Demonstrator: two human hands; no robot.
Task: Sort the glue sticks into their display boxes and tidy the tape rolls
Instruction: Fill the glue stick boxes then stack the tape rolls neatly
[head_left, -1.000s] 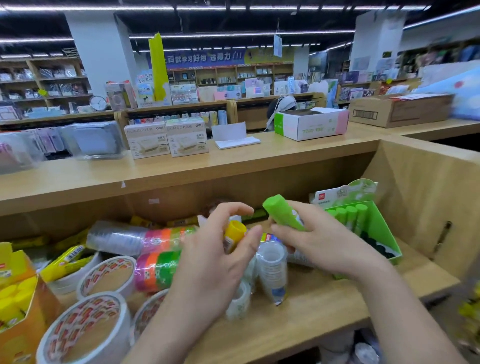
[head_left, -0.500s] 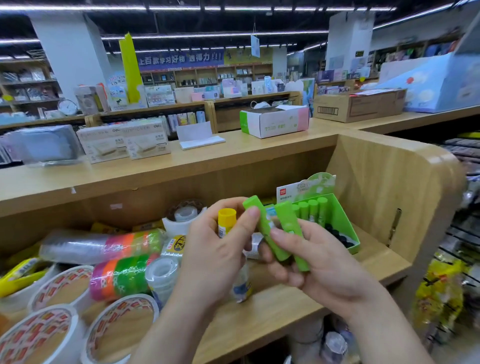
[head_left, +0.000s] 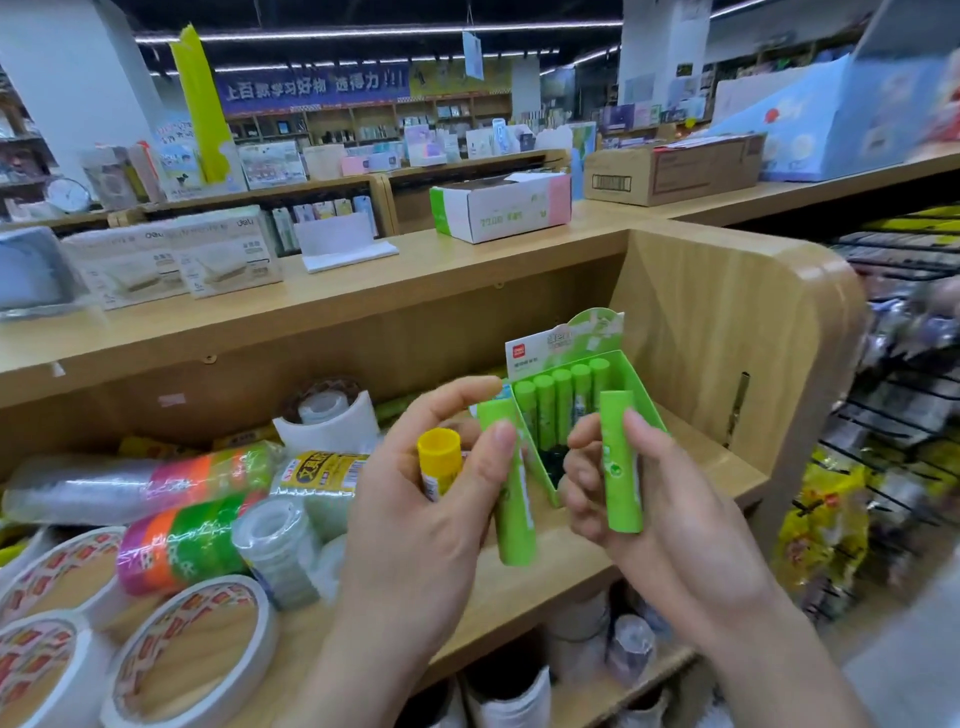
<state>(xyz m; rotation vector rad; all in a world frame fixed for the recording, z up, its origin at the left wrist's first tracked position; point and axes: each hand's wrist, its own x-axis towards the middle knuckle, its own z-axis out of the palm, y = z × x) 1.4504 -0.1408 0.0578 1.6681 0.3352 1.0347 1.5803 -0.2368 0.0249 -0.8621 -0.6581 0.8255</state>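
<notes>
Compared with half a second ago, the two green sticks that lay together between the hands are now parted, one in each hand, and the view has swung slightly rightward. The left hand (head_left: 415, 519) pinches one green glue stick (head_left: 511, 499) between thumb and forefinger, near its cap and roughly upright, with its lower end hanging free. The same hand's remaining fingers curl round a yellow-capped glue stick (head_left: 439, 452). The right hand (head_left: 660, 509) clamps thumb and fingers on a second green glue stick (head_left: 619, 462), held upright just in front of the green display box (head_left: 571, 335). The box stands at the right end of the wooden shelf (head_left: 696, 457), near the side panel (head_left: 727, 312). Along its back stands a row of green sticks (head_left: 563, 395), with dark open space in front of them. Left of the hands, the shelf carries wide white tape rolls (head_left: 192, 649), a wrapped stack of coloured tape (head_left: 182, 540) and small clear tape rolls (head_left: 278, 535), lying close together. On the counter (head_left: 363, 291) above stand a white, green and pink box (head_left: 498, 208) and a cardboard carton (head_left: 675, 166).
</notes>
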